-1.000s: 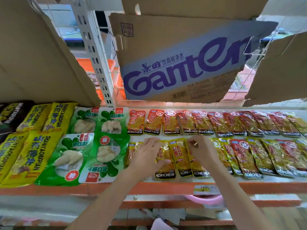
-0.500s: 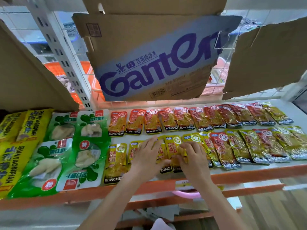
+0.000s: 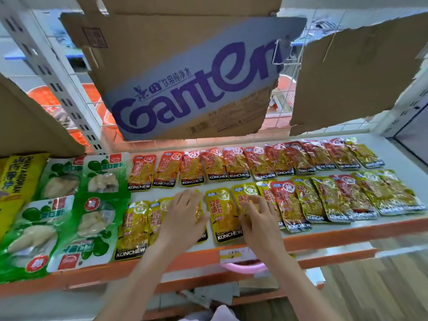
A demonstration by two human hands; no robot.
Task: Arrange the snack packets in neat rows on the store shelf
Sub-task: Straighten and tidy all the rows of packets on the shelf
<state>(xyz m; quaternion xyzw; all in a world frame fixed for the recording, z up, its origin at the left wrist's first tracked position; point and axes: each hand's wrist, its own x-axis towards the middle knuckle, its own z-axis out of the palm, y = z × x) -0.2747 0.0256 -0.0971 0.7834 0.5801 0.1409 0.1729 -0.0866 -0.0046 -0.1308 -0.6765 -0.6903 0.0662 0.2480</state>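
- Yellow KONCHEW snack packets (image 3: 225, 213) lie flat in the front row of the store shelf (image 3: 347, 230), with a back row of orange-red KONCHEW packets (image 3: 234, 165) behind them.
- Left hand (image 3: 183, 214) lies flat with fingers spread and fairly straight on a yellow packet left of the row's middle, pressing down, not gripping.
- Right hand (image 3: 257, 216) rests on the neighbouring yellow packet (image 3: 246, 195); its fingers bend lightly over the packet top, and I cannot tell whether they pinch it or only press.
- Between the hands, one yellow packet stands clear, its lower edge jutting slightly nearer the shelf's orange lip than its neighbours.
- To the right, front-row packets overlap, and a red packet (image 3: 288, 205) sits among the yellow ones.
- Green radish packets (image 3: 97, 179) and yellow bags (image 3: 17, 177) fill the shelf's left part; a Ganten cardboard box (image 3: 185, 72) hangs overhead.
- Judging by this, the step in hand is spacing and squaring the front row's middle.
- Next move likely calls for sliding packets sideways with light flat pressure, keeping edges parallel and lower ends level without disturbing the back row.
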